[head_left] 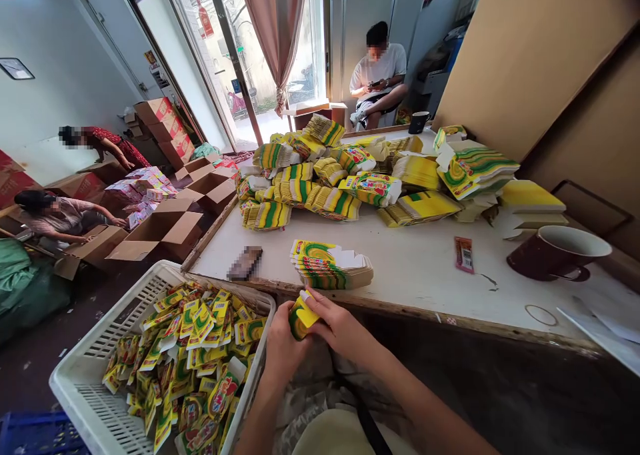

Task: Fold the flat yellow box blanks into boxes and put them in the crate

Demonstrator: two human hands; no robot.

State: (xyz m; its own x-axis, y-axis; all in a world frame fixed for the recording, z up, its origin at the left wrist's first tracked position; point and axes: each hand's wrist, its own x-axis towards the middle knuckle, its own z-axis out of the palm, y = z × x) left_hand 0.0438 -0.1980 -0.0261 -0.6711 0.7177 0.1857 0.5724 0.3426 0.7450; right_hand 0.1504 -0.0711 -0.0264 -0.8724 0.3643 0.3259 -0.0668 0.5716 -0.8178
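Note:
Just in front of the table's edge, my left hand (286, 338) is closed round a small yellow and green carton (303, 317). My right hand (327, 318) pinches the same carton from the other side, thumb and fingers at its yellow flap. Beyond my hands a fanned stack of flat printed cartons (330, 265) lies on the white table (415, 261). To the left, a white plastic crate (85, 375) holds many yellow and green cartons (200, 348).
Bundles of cartons (320, 188) cover the table's far side. A phone (245, 263), a red packet (464, 255) and a dark mug (555, 258) lie nearer. One person (379, 68) sits beyond; two others work among open boxes (155, 235) at left.

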